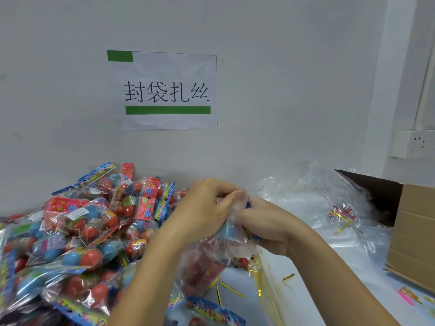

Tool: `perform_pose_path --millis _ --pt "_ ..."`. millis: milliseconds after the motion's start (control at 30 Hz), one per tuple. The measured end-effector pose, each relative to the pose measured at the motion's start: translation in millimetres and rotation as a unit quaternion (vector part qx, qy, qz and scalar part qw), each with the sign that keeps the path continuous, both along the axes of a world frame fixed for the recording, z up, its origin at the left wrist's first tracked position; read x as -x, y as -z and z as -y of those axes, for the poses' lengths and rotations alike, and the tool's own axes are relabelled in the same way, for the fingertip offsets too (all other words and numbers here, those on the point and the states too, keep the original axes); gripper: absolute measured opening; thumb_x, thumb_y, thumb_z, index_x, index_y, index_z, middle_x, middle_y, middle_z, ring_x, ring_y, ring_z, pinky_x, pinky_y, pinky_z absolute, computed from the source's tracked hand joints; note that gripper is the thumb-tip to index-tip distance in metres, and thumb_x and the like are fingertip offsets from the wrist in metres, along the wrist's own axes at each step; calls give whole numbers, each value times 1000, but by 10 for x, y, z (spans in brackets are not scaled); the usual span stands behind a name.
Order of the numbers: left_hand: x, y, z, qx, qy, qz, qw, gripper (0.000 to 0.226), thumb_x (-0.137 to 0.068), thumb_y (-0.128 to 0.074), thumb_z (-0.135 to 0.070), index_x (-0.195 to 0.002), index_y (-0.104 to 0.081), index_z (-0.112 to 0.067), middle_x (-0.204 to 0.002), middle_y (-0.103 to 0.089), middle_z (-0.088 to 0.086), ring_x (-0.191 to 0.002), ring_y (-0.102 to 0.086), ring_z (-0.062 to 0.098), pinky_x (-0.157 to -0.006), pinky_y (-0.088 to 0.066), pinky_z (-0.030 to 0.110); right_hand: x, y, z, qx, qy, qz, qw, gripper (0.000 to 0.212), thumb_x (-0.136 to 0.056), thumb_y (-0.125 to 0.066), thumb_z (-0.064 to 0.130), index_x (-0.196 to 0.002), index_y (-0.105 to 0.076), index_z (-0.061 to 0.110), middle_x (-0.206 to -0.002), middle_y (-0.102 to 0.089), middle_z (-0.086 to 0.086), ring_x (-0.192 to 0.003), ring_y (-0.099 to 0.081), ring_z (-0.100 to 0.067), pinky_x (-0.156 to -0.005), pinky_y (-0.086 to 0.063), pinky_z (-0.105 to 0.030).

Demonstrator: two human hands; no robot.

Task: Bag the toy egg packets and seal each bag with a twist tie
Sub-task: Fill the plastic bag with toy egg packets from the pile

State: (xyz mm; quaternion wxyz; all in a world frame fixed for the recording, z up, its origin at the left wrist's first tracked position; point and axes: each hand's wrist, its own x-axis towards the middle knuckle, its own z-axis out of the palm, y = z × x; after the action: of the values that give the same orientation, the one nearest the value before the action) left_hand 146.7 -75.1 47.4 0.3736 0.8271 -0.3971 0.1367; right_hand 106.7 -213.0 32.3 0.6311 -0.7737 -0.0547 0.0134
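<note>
A clear plastic bag [207, 262] holding toy egg packets hangs above the table in the middle of the view. My left hand [204, 210] pinches the bunched top of the bag from the left. My right hand [266, 227] grips the bag's neck from the right, fingers curled round it. A large heap of toy egg packets [77, 231], with red and blue eggs and bright header cards, covers the table on the left. Gold twist ties [231, 289] lie scattered on the white table below the bag.
A stack of empty clear bags [313, 203] lies at the back right with more gold ties on it. An open cardboard box [414, 234] stands at the right edge. A paper sign [164, 90] hangs on the wall; a socket [414, 143] is at far right.
</note>
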Motion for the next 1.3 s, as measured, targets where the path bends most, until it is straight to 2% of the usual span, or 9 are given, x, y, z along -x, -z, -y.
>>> perform_pose_path --millis 167,233,400,500,667,767,933,1133,1300 --pt "64 -24 87 44 38 -24 998 41 -101 -55 -28 -61 -63 -30 -53 -39 -10 -52 -33 6 -51 -29 18 -24 56 -29 84 54 21 995 29 -98 -48 6 -112 -72 16 -100 -73 -8 -94 -71 -23 -78 -58 -40" --pt "64 -22 81 60 41 -52 996 34 -101 -55 -30 -71 -71 -30 -54 -43 -10 -53 -37 7 -52 -32 20 -34 60 -22 96 62 21 993 19 -98 -56 14 -105 -73 16 -98 -75 -6 -94 -73 -23 -85 -61 -45" --pt "73 -36 47 60 50 -65 995 43 -102 -54 -27 -62 -68 -34 -48 -45 -12 -48 -38 2 -51 -32 19 -10 49 -10 67 48 14 997 13 -96 -63 23 -91 -72 16 -83 -74 -1 -80 -72 -19 -85 -59 -47" --pt "130 -42 118 51 70 -81 993 28 -101 -56 -24 -84 -77 -23 -71 -72 -10 -68 -61 -1 -68 -48 21 -7 53 -28 121 52 22 991 17 -96 -53 18 -98 -70 16 -85 -72 -6 -72 -68 -14 -69 -55 -35" --pt "206 -65 211 101 111 -95 984 23 -100 -57 -23 -101 -79 -18 -92 -77 -15 -90 -68 -6 -81 -48 12 -30 75 -21 237 51 -41 969 36 -101 -51 5 -77 -43 30 -79 -46 13 -65 -46 0 -58 -43 -10" --pt "191 -83 187 144 123 -111 976 23 -100 -56 -19 -102 -78 -14 -96 -77 -11 -92 -70 -2 -80 -48 9 -7 66 -22 268 58 -41 961 18 -100 -54 22 -86 -60 13 -79 -57 0 -64 -52 -10 -56 -44 -20" --pt "185 -98 141 153 127 -124 972 25 -101 -55 -17 -105 -77 -8 -99 -78 -5 -92 -71 2 -80 -48 9 20 16 -85 302 66 -33 950 56 -92 -64 49 -115 -61 -2 -110 -67 -20 -103 -65 -34 -89 -55 -43" --pt "151 -134 36 183 107 -134 968 25 -101 -53 -20 -100 -78 -15 -99 -77 -9 -93 -72 7 -79 -58 21 69 -56 48 221 83 -20 971 49 -85 -74 51 -80 -69 2 -85 -73 -21 -82 -70 -36 -83 -59 -46" --pt "128 -136 34 197 90 -109 970 26 -102 -52 -20 -101 -77 -14 -99 -77 -10 -89 -73 8 -86 -55 23 82 -122 121 247 94 -8 964 42 -76 -81 52 -62 -66 15 -62 -69 2 -60 -62 -18 -61 -52 -28"
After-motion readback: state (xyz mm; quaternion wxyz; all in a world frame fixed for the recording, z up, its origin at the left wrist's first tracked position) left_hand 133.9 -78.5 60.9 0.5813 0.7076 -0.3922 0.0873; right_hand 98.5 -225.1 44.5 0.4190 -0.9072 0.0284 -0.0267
